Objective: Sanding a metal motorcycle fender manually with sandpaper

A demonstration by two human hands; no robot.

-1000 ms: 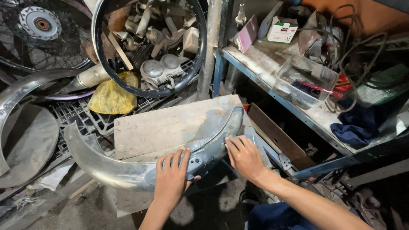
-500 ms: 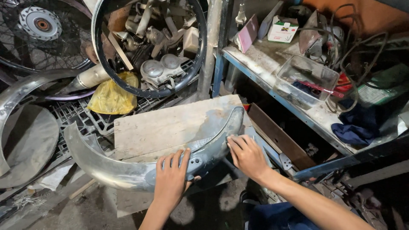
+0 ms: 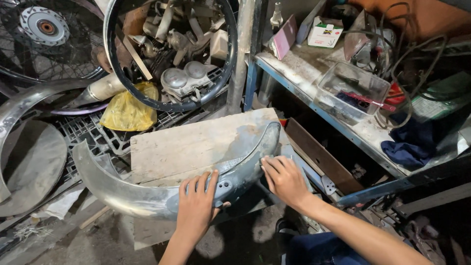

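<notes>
A curved grey metal mudguard [image 3: 137,194] lies on its edge across a worn wooden board [image 3: 196,145]. My left hand [image 3: 197,205] lies flat on the mudguard's side near two small holes, fingers spread. My right hand [image 3: 284,180] presses on the mudguard's right end, fingers together over what may be a small abrasive sheet; I cannot tell for sure.
A black wheel rim [image 3: 169,54] with engine parts inside leans at the back. A spoked wheel [image 3: 44,34] is at top left, a yellow bag [image 3: 128,110] below the rim. A cluttered metal shelf [image 3: 343,118] with a clear plastic tray [image 3: 352,91] stands right.
My right hand has shifted slightly along the mudguard's right end. My left hand stays flat in place.
</notes>
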